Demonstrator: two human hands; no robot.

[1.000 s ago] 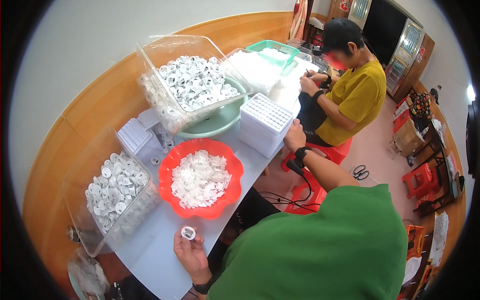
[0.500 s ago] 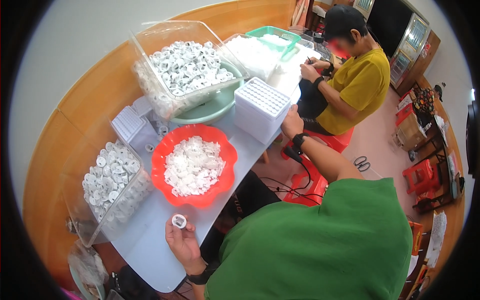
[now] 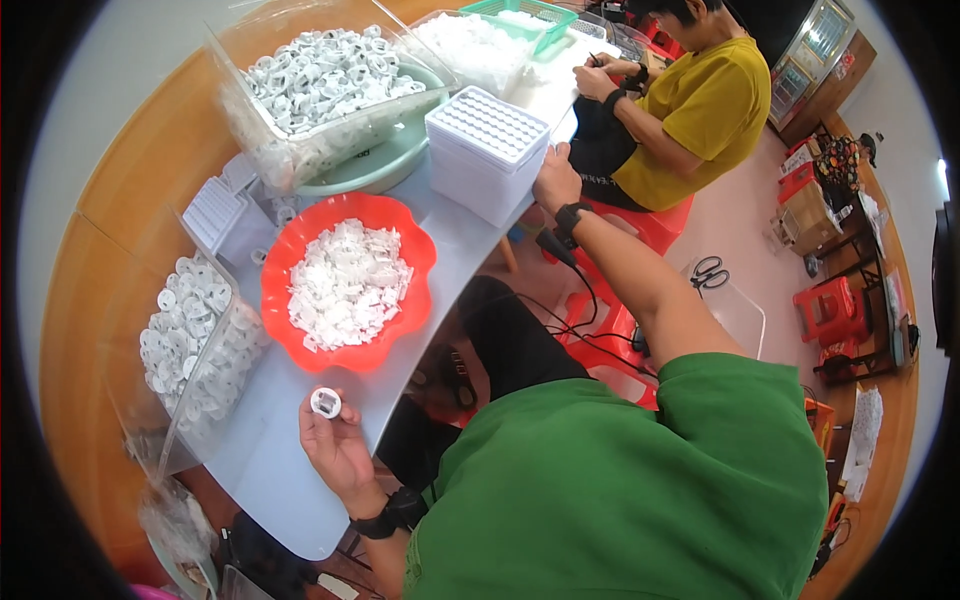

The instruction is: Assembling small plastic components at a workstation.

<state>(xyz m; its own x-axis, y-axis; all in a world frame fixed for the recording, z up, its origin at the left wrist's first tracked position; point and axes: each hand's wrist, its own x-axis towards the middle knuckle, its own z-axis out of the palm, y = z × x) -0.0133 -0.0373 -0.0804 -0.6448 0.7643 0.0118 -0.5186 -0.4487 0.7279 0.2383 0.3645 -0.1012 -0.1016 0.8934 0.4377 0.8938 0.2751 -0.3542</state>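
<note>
Held upright in the fingers of my left hand (image 3: pixel 335 440) is a small round white plastic part (image 3: pixel 326 403) with a slotted hollow in its face. It is just off the near side of a red scalloped bowl (image 3: pixel 279 330) heaped with thin white plastic pieces (image 3: pixel 348 285). My right hand (image 3: pixel 558 182) is at the right side of a stack of white grid trays (image 3: pixel 478 170), its fingers curled and partly hidden; what they hold, if anything, does not show.
At left, a clear bin (image 3: pixel 190 405) holds round white parts. Behind the bowl, another clear bin (image 3: pixel 270 160) of white parts rests on a pale green basin (image 3: pixel 375 175). Smaller trays (image 3: pixel 225 215) stand between them. A co-worker in a yellow shirt (image 3: pixel 715 105) sits at the far right.
The whole view has shifted, so the table things sit higher and further left in the picture. The round part in my left hand has tilted, showing more of its side. My right hand stays beside the trays.
</note>
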